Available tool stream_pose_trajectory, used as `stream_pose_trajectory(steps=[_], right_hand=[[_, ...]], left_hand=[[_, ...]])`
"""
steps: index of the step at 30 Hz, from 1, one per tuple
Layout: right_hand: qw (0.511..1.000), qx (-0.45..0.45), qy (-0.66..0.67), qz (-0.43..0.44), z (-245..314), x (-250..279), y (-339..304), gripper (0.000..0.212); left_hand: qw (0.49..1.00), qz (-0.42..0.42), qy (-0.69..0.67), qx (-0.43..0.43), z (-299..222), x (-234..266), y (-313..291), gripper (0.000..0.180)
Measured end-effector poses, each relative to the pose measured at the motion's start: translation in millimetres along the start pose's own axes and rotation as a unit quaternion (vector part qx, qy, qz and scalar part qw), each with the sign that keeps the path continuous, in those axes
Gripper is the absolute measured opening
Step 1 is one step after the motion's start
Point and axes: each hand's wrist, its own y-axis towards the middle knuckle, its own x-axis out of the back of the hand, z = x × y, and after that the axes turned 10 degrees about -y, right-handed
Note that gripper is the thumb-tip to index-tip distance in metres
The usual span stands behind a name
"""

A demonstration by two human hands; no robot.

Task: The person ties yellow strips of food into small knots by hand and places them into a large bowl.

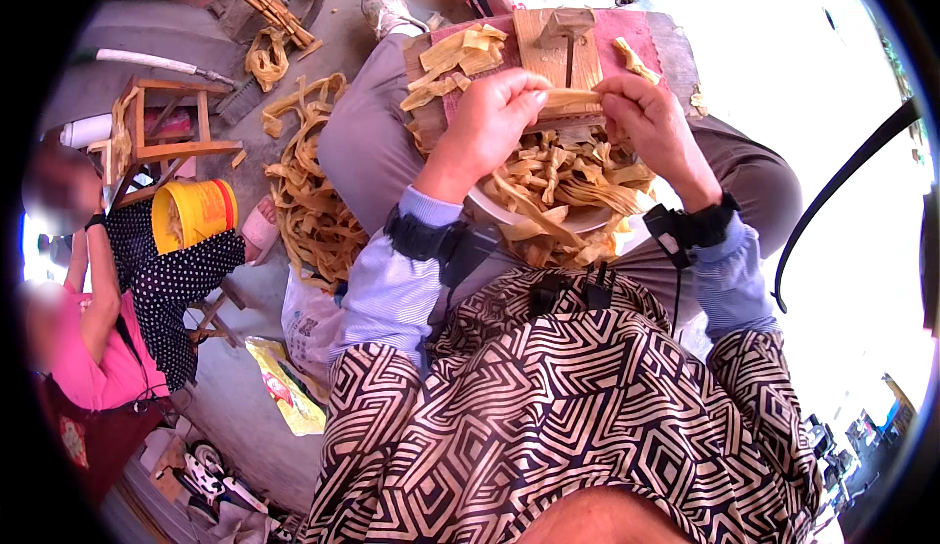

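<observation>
Working over lap board [627,30], concrete floor [235,387]

Both hands, left hand [490,118] and right hand [646,118], pinching one tan strip [571,100]; white bowl [490,206] of strips beneath

Matt fibrous strip [573,100]; bare wood board [558,45]; glossy plastic bucket [201,213].

A wooden board [548,40] with a red cloth [627,30] rests across the person's lap and carries loose tan strips [460,54] and a small wooden block [568,25]. Nearer the body, a white bowl [490,209] sits on the lap, heaped with strips. The concrete floor [245,387] bears a strip pile [308,201], a yellow bucket [196,213], a stool [171,118] and 1 yellow packet [284,387].
</observation>
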Motion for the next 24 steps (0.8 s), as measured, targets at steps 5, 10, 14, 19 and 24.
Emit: stream_pose_trajectory(steps=[5,10,14,19,24], right_hand=[[0.984,0.045,-0.063,-0.159,-24,-16,21,0.015],[0.944,0.105,-0.250,-0.189,-33,-27,36,0.013],[0.971,0.089,-0.183,-0.129,-25,-18,11,0.018],[0.914,0.276,-0.206,-0.214,6,-36,-12,0.022],[0.942,0.155,-0.236,-0.182,0,-41,-21,0.016]], left_hand=[[0.996,-0.053,-0.073,-0.014,19,-5,24,0.010],[0.954,-0.143,0.191,-0.182,39,-8,40,0.010],[0.974,-0.150,0.145,-0.093,43,9,18,0.008],[0.997,-0.031,-0.062,0.041,31,-28,-24,0.015],[0.919,-0.028,-0.357,0.165,2,-69,-49,0.015]])
